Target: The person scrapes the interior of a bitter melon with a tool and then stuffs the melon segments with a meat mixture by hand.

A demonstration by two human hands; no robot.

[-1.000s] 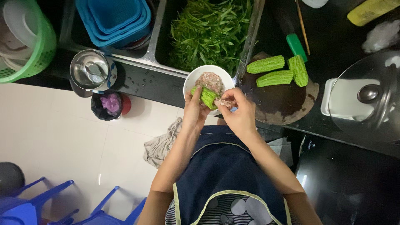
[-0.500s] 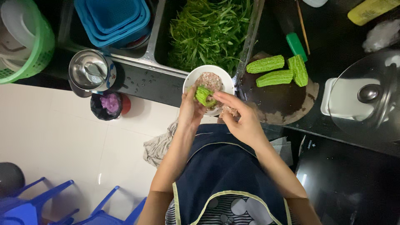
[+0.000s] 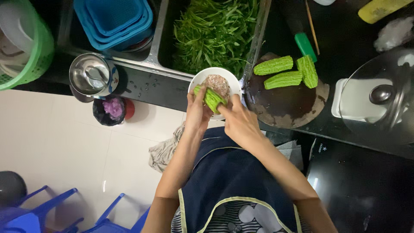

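Observation:
A green bitter gourd piece (image 3: 210, 98) is held over a white bowl (image 3: 232, 81) of pinkish minced filling (image 3: 217, 83). My left hand (image 3: 197, 111) grips the gourd from the left. My right hand (image 3: 238, 118) holds its right end, fingers pressed against it. Three more bitter gourd pieces (image 3: 287, 72) lie on a round dark cutting board (image 3: 290, 102) to the right.
A sink (image 3: 257, 41) holds leafy greens (image 3: 215, 30). Blue baskets (image 3: 114, 21) and a green basket (image 3: 26, 47) sit at the upper left, with a steel pot (image 3: 91, 75) below. A glass lid (image 3: 379, 97) covers a cooker at right. Blue plastic chairs (image 3: 39, 211) stand on the tiled floor.
My right hand moved from above the gourd back onto its right end. The gourd piece has turned slightly in my hands over the bowl.

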